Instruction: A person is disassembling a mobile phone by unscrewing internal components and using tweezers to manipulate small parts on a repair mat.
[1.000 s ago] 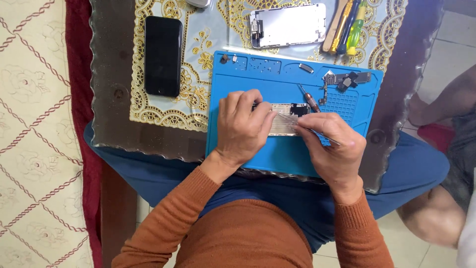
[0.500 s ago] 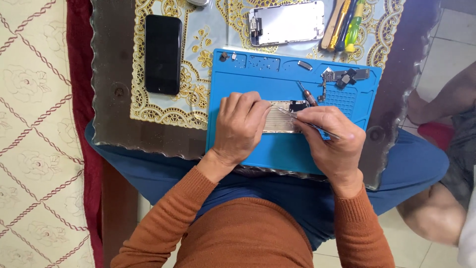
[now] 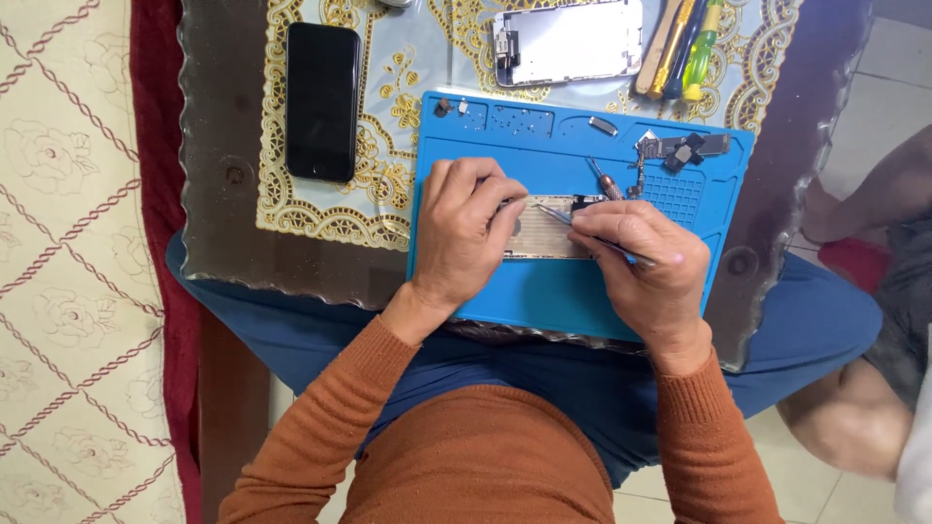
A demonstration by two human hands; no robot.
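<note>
Hands on an opened phone, blue mat

Tweezers (image 3: 592, 236) sit pinched in my right hand (image 3: 646, 267), fingers curled shut around them, tips resting on the opened phone body (image 3: 544, 233); my left hand (image 3: 466, 228) lies over that phone's left end, fingers bent and pressing it flat against the blue work mat (image 3: 553, 291); the mat rests on a glass-topped table (image 3: 233, 243); a small screwdriver (image 3: 604, 181) lies just beyond my right fingers; loose dark phone parts (image 3: 680, 150) sit near the mat's far right corner; a black phone (image 3: 322, 100) lies well to the left; a detached screen panel (image 3: 568, 41) lies beyond the mat.
</note>
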